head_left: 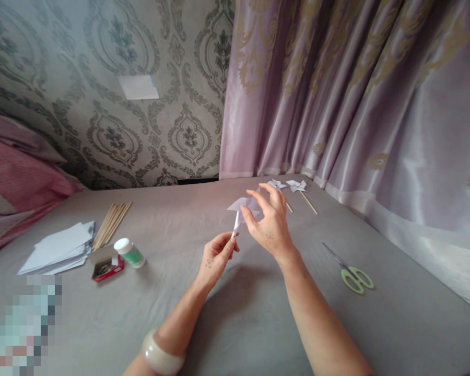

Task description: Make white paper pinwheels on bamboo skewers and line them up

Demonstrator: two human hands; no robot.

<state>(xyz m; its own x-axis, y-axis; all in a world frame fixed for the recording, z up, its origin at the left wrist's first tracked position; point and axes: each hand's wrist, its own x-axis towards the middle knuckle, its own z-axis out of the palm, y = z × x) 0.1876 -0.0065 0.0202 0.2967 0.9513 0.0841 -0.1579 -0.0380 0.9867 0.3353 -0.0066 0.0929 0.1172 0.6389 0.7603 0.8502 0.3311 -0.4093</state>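
L hand (215, 259) pinches pinwheel (241, 203), ctr frame, by its lower end, prob. to steady it w/o crowding the top. R hand (273, 230) at the top, fingers apart; can't tell if pinching. Scissors (350, 271) lower right, prob. parked clear.

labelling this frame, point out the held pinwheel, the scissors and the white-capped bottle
Held pinwheel (241, 203), head view, a paper blade
Scissors (343, 266), head view, near the pivot
White-capped bottle (132, 254), head view, green label
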